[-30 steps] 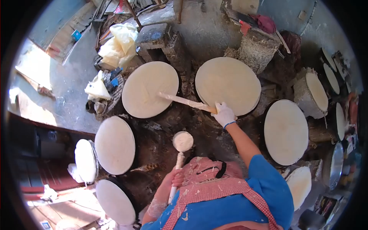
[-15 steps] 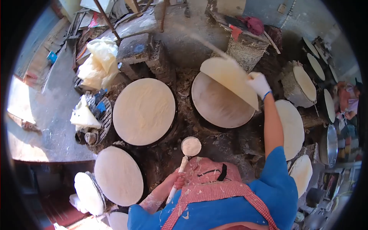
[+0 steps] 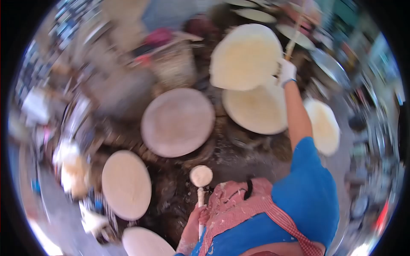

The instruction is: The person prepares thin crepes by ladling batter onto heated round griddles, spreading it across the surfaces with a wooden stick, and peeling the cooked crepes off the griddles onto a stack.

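- Clock hub taken as the centre of my view.
- My right hand (image 3: 287,71), gloved, at 2 o'clock: closed round the thin stick (image 3: 294,40), which points up toward 1 o'clock. My fingers are at the right edge of the thin sheet (image 3: 247,57); I cannot tell whether they pinch it.
- Sheet position: 1 o'clock, spread wide, its lower edge overlapping the pale round (image 3: 256,113) below. Contact or a gap between them: cannot tell.
- My left hand (image 3: 197,216), bare, at 6 o'clock: wrapped round the handle of the ladle (image 3: 201,176); bowl uppermost, pale contents in it.
- The greyish plate (image 3: 178,122) lies just off the hub toward 9 o'clock; another pale round (image 3: 127,185) at 8.
- Handling, my judgement: the sheet looks thin and may tear if its weight hangs from one small spot, so a broad, gentle hold and a smooth swing of the arm suit it. Best to let it lie flat, without folds, and angle the stick clear of its surface. The ladle wants a level wrist, near my apron (image 3: 239,202), lest it spill.
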Demonstrator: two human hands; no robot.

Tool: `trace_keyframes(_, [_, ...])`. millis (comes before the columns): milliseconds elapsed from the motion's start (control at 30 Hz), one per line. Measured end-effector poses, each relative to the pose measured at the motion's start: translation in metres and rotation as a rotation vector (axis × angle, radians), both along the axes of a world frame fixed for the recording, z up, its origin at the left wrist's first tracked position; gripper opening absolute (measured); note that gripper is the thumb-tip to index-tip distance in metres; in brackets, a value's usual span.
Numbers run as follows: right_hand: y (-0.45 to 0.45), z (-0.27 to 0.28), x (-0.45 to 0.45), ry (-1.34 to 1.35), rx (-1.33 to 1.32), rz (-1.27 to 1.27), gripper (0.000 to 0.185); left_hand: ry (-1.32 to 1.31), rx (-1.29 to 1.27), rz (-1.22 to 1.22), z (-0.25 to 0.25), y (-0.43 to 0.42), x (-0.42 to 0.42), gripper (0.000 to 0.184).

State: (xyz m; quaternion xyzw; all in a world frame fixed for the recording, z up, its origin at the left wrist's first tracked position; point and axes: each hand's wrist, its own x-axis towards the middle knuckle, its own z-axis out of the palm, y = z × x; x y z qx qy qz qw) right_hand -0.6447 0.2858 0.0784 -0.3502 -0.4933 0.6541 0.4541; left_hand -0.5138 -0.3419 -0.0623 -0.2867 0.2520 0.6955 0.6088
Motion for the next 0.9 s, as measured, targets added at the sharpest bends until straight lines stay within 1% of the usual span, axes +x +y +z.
trace_keyframes(33, [0.007,0.002,0.049,0.015,-0.073,-0.038,0.016,-0.046,0.014,0.052,0.0,0.016,0.004,0.014])
trace_keyframes(67, [0.029,-0.009,0.091,0.121,-0.003,-0.116,0.013,-0.058,0.004,-0.058,0.006,0.036,0.008,0.014])
trace_keyframes(100, [0.048,-0.021,0.141,0.166,-0.002,-0.175,0.013,-0.171,0.017,0.022,0.014,0.056,0.016,0.006])
trace_keyframes(133, [0.067,-0.033,0.19,0.168,-0.022,-0.206,0.013,-0.294,0.024,0.131,0.022,0.077,0.021,0.003])
trace_keyframes(167, [0.086,-0.046,0.238,0.185,-0.043,-0.217,0.013,-0.307,0.015,0.087,0.024,0.103,0.032,0.003])
trace_keyframes(233, [0.092,-0.069,0.337,0.161,-0.119,-0.285,0.015,-0.36,0.012,0.182,0.037,0.129,0.051,0.015])
trace_keyframes(267, [0.09,-0.077,0.379,0.154,-0.156,-0.31,0.016,-0.31,0.078,0.153,0.013,0.129,0.052,0.013])
trace_keyframes(300, [0.09,-0.096,0.411,0.126,-0.141,-0.415,0.017,-0.307,0.075,0.153,0.019,0.142,0.054,0.013])
trace_keyframes(333, [0.093,-0.125,0.441,0.1,-0.12,-0.513,0.018,-0.283,0.122,0.104,0.027,0.159,0.055,0.018])
trace_keyframes(367, [0.101,-0.15,0.478,0.043,-0.264,-0.548,0.021,-0.265,0.162,0.06,0.039,0.176,0.062,0.027])
trace_keyframes(400, [0.107,-0.183,0.502,0.044,-0.274,-0.599,0.02,-0.257,0.231,0.046,0.045,0.184,0.068,0.039])
trace_keyframes(433, [0.113,-0.217,0.522,0.011,-0.301,-0.663,0.018,-0.256,0.22,0.056,0.05,0.19,0.072,0.039])
trace_keyframes(467, [0.116,-0.237,0.534,-0.023,-0.326,-0.726,0.017,-0.242,0.189,0.047,0.054,0.195,0.074,0.038])
trace_keyframes(500, [0.122,-0.249,0.545,-0.029,-0.334,-0.716,0.017,-0.228,0.161,0.04,0.06,0.202,0.078,0.037])
trace_keyframes(567, [0.13,-0.273,0.56,-0.192,-0.439,-0.726,0.018,-0.253,0.118,0.064,0.066,0.212,0.078,0.037])
trace_keyframes(600, [0.14,-0.286,0.571,-0.148,-0.475,-0.727,0.022,-0.277,0.132,0.04,0.066,0.211,0.079,0.037])
trace_keyframes(633, [0.149,-0.293,0.579,-0.272,-0.366,-0.844,0.024,-0.292,0.162,0.023,0.062,0.213,0.08,0.037])
trace_keyframes(667, [0.153,-0.3,0.574,-0.395,-0.247,-0.942,0.027,-0.279,0.165,0.064,0.059,0.215,0.082,0.037])
trace_keyframes(700, [0.137,-0.263,0.558,-0.739,-0.203,-0.961,0.029,-0.273,0.153,0.038,0.056,0.214,0.085,0.037])
trace_keyframes(733, [0.116,-0.215,0.543,-1.085,-0.133,-0.956,0.032,-0.268,0.137,0.021,0.055,0.211,0.088,0.037])
trace_keyframes(767, [0.113,-0.21,0.538,-1.079,-0.046,-0.875,0.032,-0.262,0.101,0.03,0.055,0.212,0.092,0.035])
trace_keyframes(800, [0.118,-0.212,0.528,-1.068,0.038,-0.799,0.033,-0.232,0.129,0.03,0.05,0.21,0.096,0.035])
trace_keyframes(833, [0.116,-0.215,0.503,-1.068,0.056,-0.743,0.033,-0.21,0.15,0.027,0.05,0.208,0.101,0.035])
trace_keyframes(867, [0.107,-0.219,0.474,-1.107,0.295,-0.565,0.03,-0.205,0.149,0.076,0.048,0.206,0.106,0.035])
trace_keyframes(900, [0.094,-0.219,0.448,-1.131,0.533,-0.388,0.028,-0.167,0.132,0.075,0.047,0.206,0.112,0.037])
